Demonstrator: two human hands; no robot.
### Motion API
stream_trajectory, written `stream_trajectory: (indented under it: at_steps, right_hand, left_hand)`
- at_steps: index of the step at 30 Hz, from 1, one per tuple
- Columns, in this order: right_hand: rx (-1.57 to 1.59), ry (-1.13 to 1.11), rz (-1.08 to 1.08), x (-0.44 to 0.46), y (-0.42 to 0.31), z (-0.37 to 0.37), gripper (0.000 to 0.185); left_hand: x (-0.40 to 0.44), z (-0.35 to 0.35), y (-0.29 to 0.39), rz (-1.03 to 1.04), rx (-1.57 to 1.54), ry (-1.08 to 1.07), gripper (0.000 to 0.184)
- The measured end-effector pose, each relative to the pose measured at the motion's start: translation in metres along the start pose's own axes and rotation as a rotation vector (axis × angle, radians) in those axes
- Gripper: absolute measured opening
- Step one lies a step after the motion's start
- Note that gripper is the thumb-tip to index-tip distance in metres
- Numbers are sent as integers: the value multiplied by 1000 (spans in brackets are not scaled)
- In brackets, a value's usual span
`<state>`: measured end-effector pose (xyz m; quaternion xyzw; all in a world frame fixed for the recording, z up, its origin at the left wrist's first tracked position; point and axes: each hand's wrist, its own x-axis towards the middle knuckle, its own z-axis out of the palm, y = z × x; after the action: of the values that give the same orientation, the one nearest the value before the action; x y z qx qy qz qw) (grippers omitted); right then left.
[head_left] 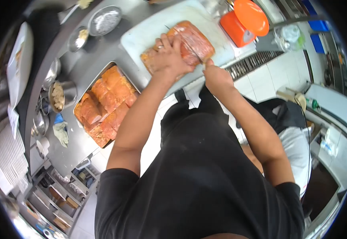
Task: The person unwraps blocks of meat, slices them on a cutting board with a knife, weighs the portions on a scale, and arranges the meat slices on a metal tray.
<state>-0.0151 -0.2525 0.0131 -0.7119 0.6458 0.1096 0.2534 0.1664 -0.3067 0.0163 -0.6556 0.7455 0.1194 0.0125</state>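
Note:
On a white cutting board (137, 34) lies a glossy orange-red slab of meat or fish (195, 36); I cannot tell which. My left hand (167, 57) rests on its near left part, fingers spread and pressing down. In my right hand (217, 77) is a knife (198, 59), gripped by its handle at the slab's right edge. The blade runs across the slab, partly sunk in or hidden by it. Left of my left forearm, a metal tray (132, 84) holds several orange-red pieces of the same look.
An orange scale (241, 30) stands right of the board. Metal bowls (105, 20) and a pot (68, 93) line the counter's left side, near a glove (61, 133). Stacked white plates (8, 153) are at far left. Another person (289, 149) is close on my right.

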Motion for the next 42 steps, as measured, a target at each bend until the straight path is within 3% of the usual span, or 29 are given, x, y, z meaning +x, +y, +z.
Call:
stream_trajectory:
  at_steps: [3,4,5,6,7,9,17,22,24,25,26,28,29,31,38,42]
  right_hand:
    - [-43,-21,101,-46,0,-26,26]
    - [-92,-57,41,-48,10,-21,28]
    - [-73,-61,40,-40,9,-16,30]
    - [-55,-66,39,-31,10,-10,34]
    - [-168,-65,15,-18,15,8,33]
    - [-118,-38,78,4,9,26,37]
    - [-126,87,-104,9,3,3,39]
    - [-165,23,-100,-14,2,-19,37]
    - [-108,14,-112,3,18,-1,35]
    - [-224,56,-251,34,50,38,28]
    - [-135,57,-323,54,67,63,25]
    - [-154,70,-115,41,27,56,22]
    - [-162,168,-166,58,42,78,24]
    - [-82,71,-51,29,24,49,25]
    - [-113,-23,-51,-24,-1,-28,25]
    - [-57,24,-36,18,8,18,27]
  left_hand:
    - [-6,4,-4,50,-86,101,101]
    - [-10,-10,-7,65,-210,14,98]
    - [-5,-14,-12,100,-241,-72,107]
    - [-10,0,-9,16,-152,25,114]
    - [-8,-1,-10,69,-136,-50,122]
    - [-5,5,-16,18,-131,-27,128]
    - [3,-3,-20,-50,-63,-110,142]
    - [-9,-3,-21,14,-82,-56,131]
    - [-36,-33,-21,7,-146,-76,123]
    - [-45,-55,-22,9,-210,-118,118]
    - [-8,19,-26,92,-218,85,112]
    - [-7,16,-23,48,-153,75,115]
    - [-3,17,-24,66,-171,73,121]
    - [-7,-7,-16,34,-155,-6,125]
    - [3,1,-13,-10,-99,-38,131]
    - [1,-8,-12,-15,-78,-66,131]
